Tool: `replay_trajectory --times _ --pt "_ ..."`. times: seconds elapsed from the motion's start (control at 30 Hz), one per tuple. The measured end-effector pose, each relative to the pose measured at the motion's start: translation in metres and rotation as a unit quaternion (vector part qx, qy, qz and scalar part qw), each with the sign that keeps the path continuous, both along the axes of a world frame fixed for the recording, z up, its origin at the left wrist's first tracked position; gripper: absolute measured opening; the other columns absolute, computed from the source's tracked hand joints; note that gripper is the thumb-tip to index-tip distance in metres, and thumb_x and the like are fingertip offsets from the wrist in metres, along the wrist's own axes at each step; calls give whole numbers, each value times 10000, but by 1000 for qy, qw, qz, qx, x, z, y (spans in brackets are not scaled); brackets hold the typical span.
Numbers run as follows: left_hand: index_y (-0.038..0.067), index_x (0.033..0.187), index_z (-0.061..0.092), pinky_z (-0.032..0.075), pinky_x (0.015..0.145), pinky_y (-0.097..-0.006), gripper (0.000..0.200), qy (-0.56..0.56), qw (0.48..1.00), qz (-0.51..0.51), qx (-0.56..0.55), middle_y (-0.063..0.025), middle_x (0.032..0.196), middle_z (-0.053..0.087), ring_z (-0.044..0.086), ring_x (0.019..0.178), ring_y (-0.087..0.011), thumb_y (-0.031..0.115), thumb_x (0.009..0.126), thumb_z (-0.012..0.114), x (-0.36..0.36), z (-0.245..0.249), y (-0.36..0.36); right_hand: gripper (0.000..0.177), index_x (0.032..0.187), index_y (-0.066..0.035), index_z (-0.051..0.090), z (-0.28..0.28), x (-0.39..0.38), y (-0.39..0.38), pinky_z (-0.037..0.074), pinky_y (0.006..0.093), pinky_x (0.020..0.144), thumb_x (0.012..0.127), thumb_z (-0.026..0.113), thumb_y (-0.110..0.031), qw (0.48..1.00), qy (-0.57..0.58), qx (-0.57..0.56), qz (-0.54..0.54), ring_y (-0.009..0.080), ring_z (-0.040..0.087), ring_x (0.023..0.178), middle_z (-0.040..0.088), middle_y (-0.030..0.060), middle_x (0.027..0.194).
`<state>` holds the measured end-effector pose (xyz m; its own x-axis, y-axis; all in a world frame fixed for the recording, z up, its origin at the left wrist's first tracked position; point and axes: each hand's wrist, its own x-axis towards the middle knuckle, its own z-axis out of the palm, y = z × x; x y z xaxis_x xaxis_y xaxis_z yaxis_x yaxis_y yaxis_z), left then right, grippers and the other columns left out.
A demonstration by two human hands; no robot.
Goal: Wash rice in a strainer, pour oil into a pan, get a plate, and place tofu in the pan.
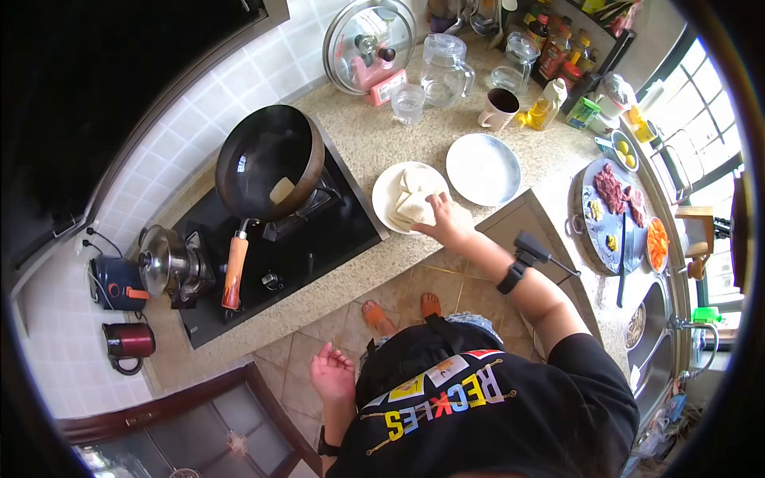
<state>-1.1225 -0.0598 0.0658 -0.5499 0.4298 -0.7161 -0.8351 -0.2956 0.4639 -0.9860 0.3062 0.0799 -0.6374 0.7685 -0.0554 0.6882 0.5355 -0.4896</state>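
- Seeing the right hand [448, 223] closed on a pale slice [414, 209] atop the white plate [382, 191], just beside the stove [319, 239].
- I see the left hand [331, 370] hanging loosely curled, holding nothing.
- Farther out: wok [269, 159], empty plate [482, 169].

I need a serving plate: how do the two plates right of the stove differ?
The stove-side plate carries white slices, with the right hand on them; the mug-side plate is bare. The stove-side plate looks whiter, the mug-side plate greyer. Both are round and lie flat.
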Motion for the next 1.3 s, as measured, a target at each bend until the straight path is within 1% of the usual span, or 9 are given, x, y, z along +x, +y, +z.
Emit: replay_trajectory --times 0.07,0.2,0.37,0.63,0.77,0.8,1.03,1.2,1.3 --pt "64 1028 539 431 682 -304 361 14 1000 1 -7 -41 808 531 489 723 -162 363 887 396 13 1 1 780 1200 47 386 3 -10 -5 449 417 832 691 674 -470 998 -54 -19 14 372 515 1006 407 273 1175" --pt "67 1020 536 433 679 -307 349 13 999 36 -31 -46 804 534 495 722 -168 356 887 392 34 -3 -8 784 1225 43 375 -22 -15 -5 402 445 882 690 681 -442 998 -46 43 13 379 418 1119 429 249 1170" --pt "73 989 539 435 671 -302 306 5 998 16 -54 -44 776 542 511 714 -173 329 884 409 53 -6 -10 518 1138 -36 445 -34 -22 4 473 414 780 748 600 -340 992 -96 54 57 320 535 970 573 167 971" --pt "72 954 553 440 639 -285 195 31 997 -36 -54 -24 755 557 532 694 -147 233 877 473 48 -14 -7 324 985 2 491 -32 -23 7 506 421 691 735 523 -200 989 -74 101 84 315 588 842 611 181 867" --pt "81 922 570 445 589 -262 126 47 995 -42 -80 -15 729 564 545 658 -127 174 868 505 40 -2 4 363 1013 6 488 -31 -26 1 505 404 691 745 527 -235 984 -82 138 73 319 580 868 608 190 860" --pt "81 922 570 445 589 -262 126 46 995 -41 -79 -15 729 564 545 658 -127 174 868 505 36 -1 5 483 1125 11 447 -36 -26 3 505 394 696 743 556 -265 984 -89 132 83 335 575 845 592 197 863" --pt "92 931 586 457 582 -241 107 85 987 -93 -98 -14 765 584 563 682 -116 134 862 516 12 0 8 470 1129 20 423 -37 -27 7 510 410 681 732 547 -198 986 -115 90 86 327 580 841 594 195 834" --pt "90 926 597 456 583 -231 105 94 983 -121 -100 -15 764 588 563 676 -108 132 856 531 -14 -1 8 623 1197 1 377 -28 -26 -8 511 408 695 759 623 -365 980 -122 132 87 326 565 912 579 180 942" --pt "84 930 600 453 580 -224 109 102 981 -129 -103 -13 757 588 561 667 -101 129 853 537 -27 -5 7 588 1214 -42 380 -32 -29 -5 505 401 711 767 622 -339 982 -139 112 59 331 570 909 585 161 940"
